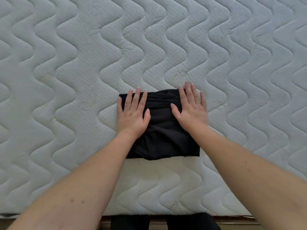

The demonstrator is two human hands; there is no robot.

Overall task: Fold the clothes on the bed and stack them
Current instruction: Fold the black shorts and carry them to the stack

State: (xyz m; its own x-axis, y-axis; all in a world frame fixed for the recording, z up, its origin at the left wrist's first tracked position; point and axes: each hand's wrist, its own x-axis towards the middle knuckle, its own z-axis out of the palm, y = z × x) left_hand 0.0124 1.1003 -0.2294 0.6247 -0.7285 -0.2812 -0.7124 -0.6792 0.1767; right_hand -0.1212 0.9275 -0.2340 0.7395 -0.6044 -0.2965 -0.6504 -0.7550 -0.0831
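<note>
1. Left hand [132, 113]: flat, fingers straight and slightly spread, palm down on the left part of the garment [163, 128]. It grips nothing. The little finger lies at the cloth's left edge, beside the mattress [66, 63].
2. Garment: one black piece, folded into a compact, roughly square packet. It lies on the mattress near the front edge, about mid-width, between the forearms. Top edge fairly straight; bottom edge bulges and sags slightly at the middle. Creases run across the upper part and near the left wrist.
3. Right hand [191, 108]: also flat and open, fingers straight, pressing the right part of the packet. Fingertips reach past the top right corner onto the mattress; the outer fingers lie off the cloth.
4. Step, as judged: smoothing or pressing the finished fold. No other clothes or stack in view, so progress cannot be told.
5. Handling, as judged: thin, soft, light fabric with no stiffness. The layers will likely slide on each other and the packet may spring open or droop if lifted by one edge.
6. Hold, as judged: take both side edges together, fingers under and thumbs on top, pinching all layers. Alternatively, slide one flat hand beneath and keep the other on top.
7. Risk: the loose bottom edge may unfold during a lift.
</note>
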